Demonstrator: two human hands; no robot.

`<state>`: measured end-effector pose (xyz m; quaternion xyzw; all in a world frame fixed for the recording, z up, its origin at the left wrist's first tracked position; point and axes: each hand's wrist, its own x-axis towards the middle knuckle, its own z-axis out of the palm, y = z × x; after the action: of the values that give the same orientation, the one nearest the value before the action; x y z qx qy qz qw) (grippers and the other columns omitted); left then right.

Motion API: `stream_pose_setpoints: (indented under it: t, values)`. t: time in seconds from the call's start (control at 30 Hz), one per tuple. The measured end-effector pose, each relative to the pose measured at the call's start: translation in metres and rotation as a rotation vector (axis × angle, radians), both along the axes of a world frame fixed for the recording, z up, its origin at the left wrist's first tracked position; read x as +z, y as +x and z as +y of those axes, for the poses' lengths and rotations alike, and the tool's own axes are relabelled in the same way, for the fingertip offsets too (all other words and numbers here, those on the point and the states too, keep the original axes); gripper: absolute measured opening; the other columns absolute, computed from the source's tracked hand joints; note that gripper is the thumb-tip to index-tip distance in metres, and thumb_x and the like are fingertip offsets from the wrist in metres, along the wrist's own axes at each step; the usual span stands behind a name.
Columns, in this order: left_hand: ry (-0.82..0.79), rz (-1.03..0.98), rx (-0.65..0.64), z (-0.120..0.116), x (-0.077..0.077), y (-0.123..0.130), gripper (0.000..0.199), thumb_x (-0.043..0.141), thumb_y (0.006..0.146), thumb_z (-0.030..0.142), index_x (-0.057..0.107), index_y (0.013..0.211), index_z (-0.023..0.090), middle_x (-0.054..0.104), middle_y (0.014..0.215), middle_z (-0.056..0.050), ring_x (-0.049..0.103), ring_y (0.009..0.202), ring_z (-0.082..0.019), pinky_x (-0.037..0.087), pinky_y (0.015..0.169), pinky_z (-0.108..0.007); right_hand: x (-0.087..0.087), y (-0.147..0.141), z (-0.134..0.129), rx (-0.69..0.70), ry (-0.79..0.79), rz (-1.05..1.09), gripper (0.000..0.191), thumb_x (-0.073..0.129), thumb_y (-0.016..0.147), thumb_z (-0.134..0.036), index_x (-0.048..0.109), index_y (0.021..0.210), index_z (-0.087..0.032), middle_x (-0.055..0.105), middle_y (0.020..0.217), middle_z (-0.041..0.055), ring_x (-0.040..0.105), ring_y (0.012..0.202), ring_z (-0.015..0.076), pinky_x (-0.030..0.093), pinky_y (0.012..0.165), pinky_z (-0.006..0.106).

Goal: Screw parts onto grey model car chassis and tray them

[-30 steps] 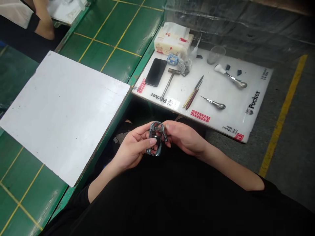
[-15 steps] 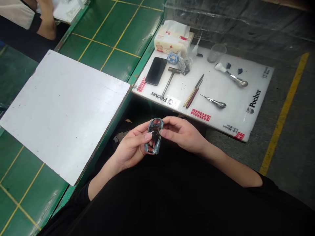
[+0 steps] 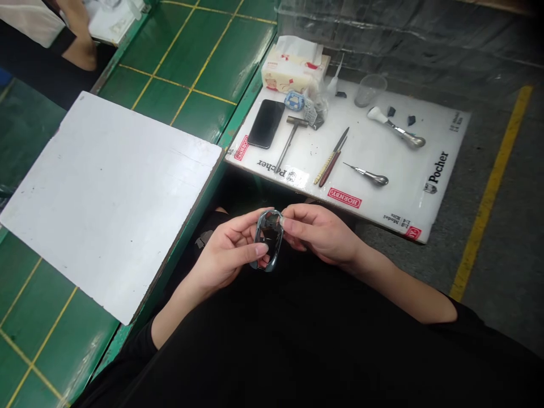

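Observation:
A small grey-blue model car body [image 3: 276, 258] with a glossy black part [image 3: 271, 231] in its middle is held over my lap. My left hand [image 3: 232, 246] grips it from the left, the thumb lying on the black part and fingers behind the body. At the body's upper right edge, my right hand [image 3: 318, 231] pinches with thumb and forefinger. Whether those fingertips hold the body or the black part is too small to tell.
A white board [image 3: 113, 198] lies on the green table [image 3: 199, 62]. The side table [image 3: 382, 204] bears a phone [image 3: 266, 123], a small hammer [image 3: 290, 141], knives [image 3: 334, 160], metal-handled tools [image 3: 369, 174], a cup [image 3: 370, 90] and a tissue box [image 3: 293, 71]. Another person's arm [image 3: 79, 34] is at top left.
The car body has tilted, and the black part now covers more of its opening. My left thumb has moved lower; my right fingertips have shifted up to the top edge. The view has shifted slightly.

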<state>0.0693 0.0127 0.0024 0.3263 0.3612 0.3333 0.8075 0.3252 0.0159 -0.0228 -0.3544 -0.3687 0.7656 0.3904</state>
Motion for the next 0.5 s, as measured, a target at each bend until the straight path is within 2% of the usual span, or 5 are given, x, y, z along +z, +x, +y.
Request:
stream_pose_setpoints:
  t: [0.17, 0.27, 0.5]
  values:
    - [0.033, 0.018, -0.025, 0.0016, 0.0011, -0.0033, 0.061, 0.111, 0.098, 0.021, 0.096, 0.156, 0.033, 0.087, 0.095, -0.003, 0.084, 0.077, -0.016, 0.075, 0.074, -0.024, 0.0045, 0.0048, 0.0003, 0.054, -0.009, -0.023, 0.055, 0.110, 0.099, -0.062, 0.078, 0.084, -0.020, 0.066, 0.069, -0.0029, 0.052, 0.058, 0.0115, 0.040, 0.055, 0.025]
    - [0.026, 0.011, -0.050, 0.0023, 0.0011, -0.0041, 0.060, 0.110, 0.098, 0.021, 0.096, 0.155, 0.035, 0.088, 0.096, -0.003, 0.084, 0.078, -0.015, 0.075, 0.074, -0.024, 0.0064, 0.0059, 0.0001, 0.091, -0.075, 0.025, 0.057, 0.112, 0.096, -0.063, 0.076, 0.083, -0.020, 0.064, 0.068, -0.0033, 0.051, 0.056, 0.0112, 0.038, 0.051, 0.023]
    - [0.002, 0.007, -0.053, 0.0021, 0.0025, -0.0009, 0.062, 0.111, 0.096, 0.023, 0.095, 0.155, 0.032, 0.089, 0.098, -0.005, 0.084, 0.078, -0.017, 0.074, 0.072, -0.024, 0.0085, 0.0060, -0.0004, 0.125, -0.200, 0.110, 0.060, 0.115, 0.090, -0.060, 0.073, 0.080, -0.020, 0.059, 0.068, -0.0035, 0.047, 0.058, 0.0106, 0.037, 0.050, 0.021]
